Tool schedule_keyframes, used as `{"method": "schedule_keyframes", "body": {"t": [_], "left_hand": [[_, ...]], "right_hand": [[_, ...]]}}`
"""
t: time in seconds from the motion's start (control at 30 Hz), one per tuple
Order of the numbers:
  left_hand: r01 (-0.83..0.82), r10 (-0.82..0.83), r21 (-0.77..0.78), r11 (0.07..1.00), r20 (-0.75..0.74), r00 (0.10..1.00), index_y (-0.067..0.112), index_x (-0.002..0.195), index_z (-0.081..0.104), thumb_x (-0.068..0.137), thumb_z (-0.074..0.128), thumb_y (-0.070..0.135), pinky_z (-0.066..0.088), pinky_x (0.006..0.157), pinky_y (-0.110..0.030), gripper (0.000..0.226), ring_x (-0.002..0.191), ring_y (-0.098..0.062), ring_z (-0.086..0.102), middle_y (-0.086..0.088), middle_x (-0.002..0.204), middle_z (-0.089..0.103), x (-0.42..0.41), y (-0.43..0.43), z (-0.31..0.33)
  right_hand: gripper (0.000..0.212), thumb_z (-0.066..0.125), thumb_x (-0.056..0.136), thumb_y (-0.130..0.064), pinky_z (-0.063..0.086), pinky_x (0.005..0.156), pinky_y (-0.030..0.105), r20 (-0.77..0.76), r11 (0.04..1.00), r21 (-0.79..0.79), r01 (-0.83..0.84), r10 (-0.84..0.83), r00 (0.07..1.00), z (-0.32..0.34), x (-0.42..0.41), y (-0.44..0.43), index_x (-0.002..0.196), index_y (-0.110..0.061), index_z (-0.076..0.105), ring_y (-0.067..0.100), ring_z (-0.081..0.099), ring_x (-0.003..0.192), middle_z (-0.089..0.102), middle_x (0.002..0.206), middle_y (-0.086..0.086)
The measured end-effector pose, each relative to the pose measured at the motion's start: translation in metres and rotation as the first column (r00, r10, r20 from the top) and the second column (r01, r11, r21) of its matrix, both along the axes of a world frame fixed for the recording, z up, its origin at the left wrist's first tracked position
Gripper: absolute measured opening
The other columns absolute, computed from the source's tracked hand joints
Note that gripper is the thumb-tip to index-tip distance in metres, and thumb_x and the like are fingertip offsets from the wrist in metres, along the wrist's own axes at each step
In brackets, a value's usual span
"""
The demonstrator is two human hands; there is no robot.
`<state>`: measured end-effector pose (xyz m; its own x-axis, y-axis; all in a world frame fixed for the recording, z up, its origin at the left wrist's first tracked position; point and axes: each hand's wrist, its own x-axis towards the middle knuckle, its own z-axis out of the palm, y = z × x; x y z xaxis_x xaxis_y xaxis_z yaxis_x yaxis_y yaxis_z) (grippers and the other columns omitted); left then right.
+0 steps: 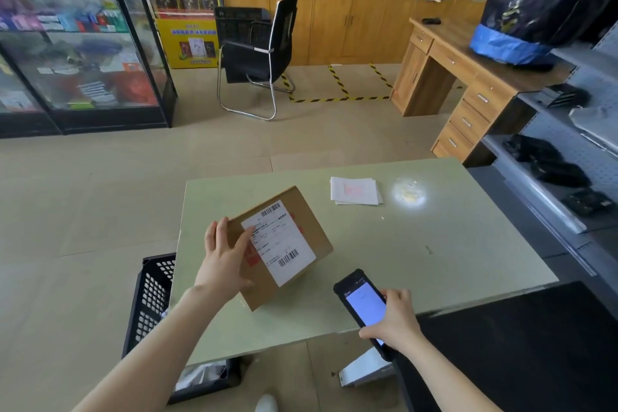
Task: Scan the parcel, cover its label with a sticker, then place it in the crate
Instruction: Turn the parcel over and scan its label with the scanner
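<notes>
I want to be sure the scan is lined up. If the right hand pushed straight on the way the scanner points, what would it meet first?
Probably the parcel, which the left hand tilts up on the table. The right hand aims the scanner up-left towards its label; depth is unclear.

parcel [281,244] – matt brown cardbd, white paper label [279,242] | table [418,244] – smooth, slight gloss | crate [152,298] – black perforated plastic

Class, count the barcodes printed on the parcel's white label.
2. One barcode sits near the label's far top edge; the other barcode lies near its lower right corner. The left hand may hide more.
</notes>
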<state>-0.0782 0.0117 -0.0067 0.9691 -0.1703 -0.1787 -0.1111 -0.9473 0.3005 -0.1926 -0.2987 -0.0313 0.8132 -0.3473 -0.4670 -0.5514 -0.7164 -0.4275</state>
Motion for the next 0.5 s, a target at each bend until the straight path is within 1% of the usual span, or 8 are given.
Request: {"method": "schedule_keyframes", "body": {"t": [0.03,0.13,0.27,0.4,0.5], "left_hand": [[0.016,-0.016,-0.014,1.0,-0.022,1.0,0.033,0.151,0.015,0.065,0.086,0.029,0.043,0.106,-0.05,0.111,0.143,-0.032,-0.023,-0.008,0.158,-0.017,0.01,0.003,0.001],[0.1,-0.101,-0.017,0.995,-0.074,0.992,0.038,0.15,0.018,0.058,0.086,0.026,0.043,0.106,-0.049,0.114,0.143,-0.031,-0.016,-0.007,0.156,-0.009,0.044,0.009,0.003],[0.192,-0.192,-0.017,0.981,-0.162,0.968,0.042,0.147,0.021,0.052,0.087,0.036,0.035,0.112,-0.049,0.116,0.142,-0.03,-0.005,-0.007,0.152,0.002,0.086,0.012,-0.001],[0.225,-0.225,-0.032,0.974,-0.256,0.94,0.046,0.146,0.023,0.048,0.088,0.045,0.033,0.112,-0.051,0.118,0.141,-0.032,0.002,-0.006,0.151,0.006,0.113,0.016,-0.007],[0.219,-0.23,-0.073,0.973,-0.289,0.929,0.046,0.145,0.029,0.046,0.09,0.04,0.03,0.114,-0.05,0.117,0.142,-0.032,0.007,-0.006,0.153,0.008,0.123,0.02,-0.01]], "right_hand": [[0.077,0.079,0.045,-0.033,0.055,0.082,0.038,0.009,1.0,-0.013,0.021,-0.021,1.0,-0.002,0.007,-0.003,0.111,-0.017,0.043,0.019,0.051,0.098,0.034,0.112,0.0],[0.073,0.081,0.048,-0.03,0.055,0.081,0.038,0.04,0.994,-0.032,0.1,-0.099,0.994,-0.007,0.029,-0.011,0.109,-0.014,0.046,0.021,0.051,0.096,0.038,0.112,0.004],[0.071,0.082,0.05,-0.026,0.054,0.081,0.041,0.053,0.975,-0.047,0.216,-0.214,0.975,-0.018,0.055,-0.017,0.11,-0.011,0.047,0.023,0.05,0.098,0.039,0.111,0.006],[0.069,0.083,0.053,-0.025,0.05,0.078,0.036,0.045,0.954,-0.063,0.292,-0.29,0.956,-0.033,0.075,-0.02,0.111,-0.009,0.048,0.024,0.047,0.1,0.041,0.111,0.007],[0.068,0.083,0.055,-0.024,0.051,0.081,0.039,0.033,0.949,-0.08,0.305,-0.304,0.952,-0.045,0.087,-0.021,0.111,-0.007,0.049,0.026,0.045,0.105,0.043,0.113,0.01]]}}
